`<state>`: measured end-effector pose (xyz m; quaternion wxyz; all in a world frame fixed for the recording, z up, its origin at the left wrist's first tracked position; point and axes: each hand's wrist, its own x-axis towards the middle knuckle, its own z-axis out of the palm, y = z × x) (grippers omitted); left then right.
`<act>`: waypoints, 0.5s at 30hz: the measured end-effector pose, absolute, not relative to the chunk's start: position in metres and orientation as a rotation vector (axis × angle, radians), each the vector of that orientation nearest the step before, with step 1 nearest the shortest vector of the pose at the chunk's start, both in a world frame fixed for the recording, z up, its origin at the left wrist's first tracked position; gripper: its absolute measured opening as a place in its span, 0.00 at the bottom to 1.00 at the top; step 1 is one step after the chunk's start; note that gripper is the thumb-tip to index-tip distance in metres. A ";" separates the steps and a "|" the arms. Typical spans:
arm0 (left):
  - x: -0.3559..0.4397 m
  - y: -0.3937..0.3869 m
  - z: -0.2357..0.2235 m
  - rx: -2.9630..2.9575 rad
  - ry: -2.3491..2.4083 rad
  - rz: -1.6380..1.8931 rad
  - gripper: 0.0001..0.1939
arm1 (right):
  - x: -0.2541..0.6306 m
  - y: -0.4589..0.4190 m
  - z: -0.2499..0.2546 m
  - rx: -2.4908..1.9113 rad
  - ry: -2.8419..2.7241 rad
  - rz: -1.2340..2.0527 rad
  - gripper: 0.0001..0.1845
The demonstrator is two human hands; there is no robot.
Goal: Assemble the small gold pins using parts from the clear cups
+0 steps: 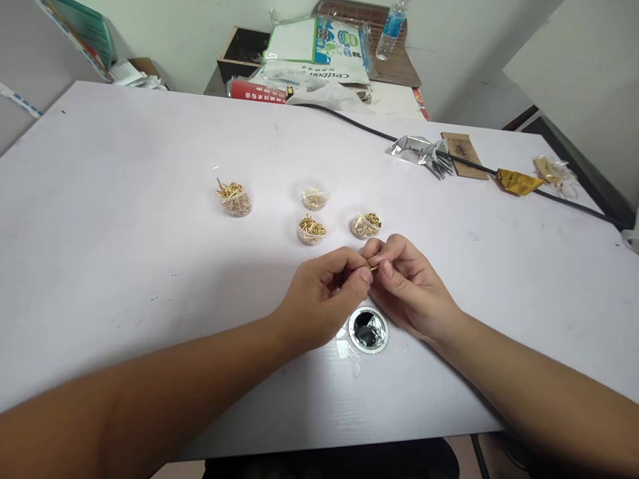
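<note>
My left hand and my right hand meet above the white table, fingertips almost touching. Between them is a small gold-coloured metal pin, pinched by thumb and finger on each side; most of it is hidden. Just beyond my hands stands a clear cup of gold pins. Left of it sit a second cup of short gold pieces and, behind that, a cup of finer pieces. Farther left, longer gold pins stick out of another cup.
A round table grommet with clear tape lies below my hands. A black cable crosses the back right, past silver foil, cardboard and gold foil. Behind the table are packages and a water bottle.
</note>
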<state>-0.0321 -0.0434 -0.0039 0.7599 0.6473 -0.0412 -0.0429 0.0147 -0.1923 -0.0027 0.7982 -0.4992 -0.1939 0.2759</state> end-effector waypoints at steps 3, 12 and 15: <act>-0.032 -0.043 -0.004 1.412 -0.089 -0.099 0.09 | 0.014 -0.193 -0.002 -1.027 -0.390 0.640 0.04; -0.032 -0.043 -0.004 1.423 -0.098 -0.101 0.08 | 0.011 -0.192 0.000 -0.920 -0.177 0.722 0.07; -0.031 -0.043 -0.004 1.415 -0.106 -0.113 0.08 | 0.011 -0.192 0.000 -0.873 -0.139 0.744 0.07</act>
